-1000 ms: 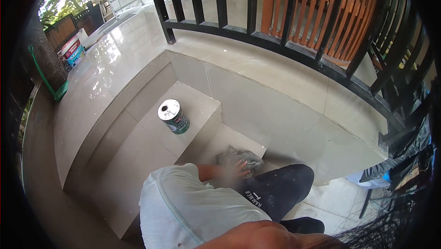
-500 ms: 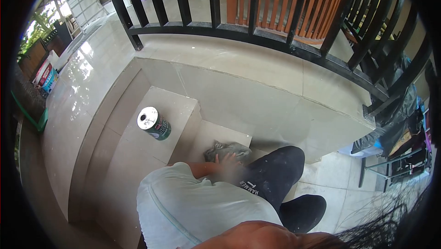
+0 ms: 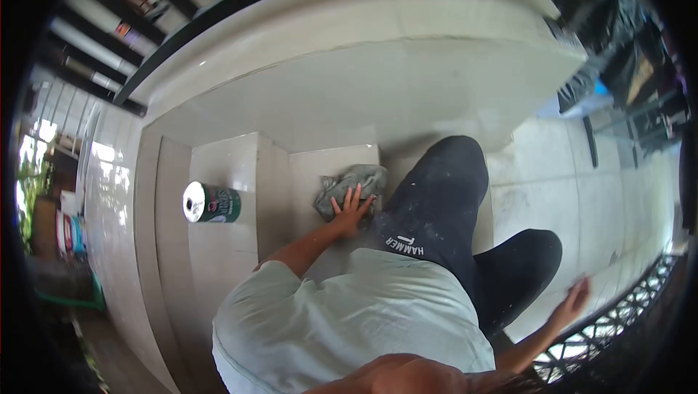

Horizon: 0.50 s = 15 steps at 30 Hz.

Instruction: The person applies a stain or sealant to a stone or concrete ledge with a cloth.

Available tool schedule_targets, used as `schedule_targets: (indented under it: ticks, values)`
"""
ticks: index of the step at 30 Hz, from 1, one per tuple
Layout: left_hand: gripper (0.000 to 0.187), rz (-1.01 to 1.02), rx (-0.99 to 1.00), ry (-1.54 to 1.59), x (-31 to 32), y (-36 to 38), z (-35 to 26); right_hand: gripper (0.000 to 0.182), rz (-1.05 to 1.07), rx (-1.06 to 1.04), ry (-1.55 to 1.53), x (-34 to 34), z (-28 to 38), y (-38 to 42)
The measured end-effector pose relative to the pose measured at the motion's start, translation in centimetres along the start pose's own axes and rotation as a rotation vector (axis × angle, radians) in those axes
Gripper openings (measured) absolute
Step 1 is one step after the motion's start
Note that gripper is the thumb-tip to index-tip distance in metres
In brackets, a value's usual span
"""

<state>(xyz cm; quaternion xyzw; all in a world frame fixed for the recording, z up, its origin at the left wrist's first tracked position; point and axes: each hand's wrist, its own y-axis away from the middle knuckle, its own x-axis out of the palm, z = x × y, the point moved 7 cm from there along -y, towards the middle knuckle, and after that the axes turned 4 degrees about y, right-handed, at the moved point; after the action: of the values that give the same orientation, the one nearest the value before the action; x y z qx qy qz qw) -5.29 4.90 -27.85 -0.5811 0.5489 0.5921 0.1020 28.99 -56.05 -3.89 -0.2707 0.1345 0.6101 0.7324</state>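
My left hand (image 3: 350,208) lies palm down, its fingers spread, on a crumpled grey cloth (image 3: 363,174). Under the cloth is a pale tiled step (image 3: 309,169). Off to the right, my right hand (image 3: 571,301) is held out over the floor beyond my bent knee, away from the cloth. Its fingers are blurred, and nothing can be made out in it. A green can with a white top (image 3: 222,203) stands on the neighbouring step, to the left of the cloth.
Black railing bars (image 3: 174,41) run along the upper ledge. Dark plastic bags (image 3: 618,49) are heaped at the upper right, above a small table frame (image 3: 625,132). Paint buckets (image 3: 71,234) stand at the far left. A black lattice (image 3: 618,314) borders the floor at the lower right.
The view has turned and tilted downward. My right hand now shows out at the right, where it was not visible before. My left hand remains on the cloth, with its fingers more clearly spread.
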Motion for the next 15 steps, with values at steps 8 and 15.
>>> schedule_targets:
  ticks: [8, 15]
  values:
    - [0.071, -0.432, -0.278, 0.073, 1.2, -5.2, 2.3, 0.033, -0.143, -1.207, -0.898, -0.7, 32.0, 7.2]
    - [0.072, -0.45, -0.685, -0.046, 0.0, -5.9, -0.1, 0.041, -0.328, -1.195, -0.793, 4.0, 30.7, -1.9]
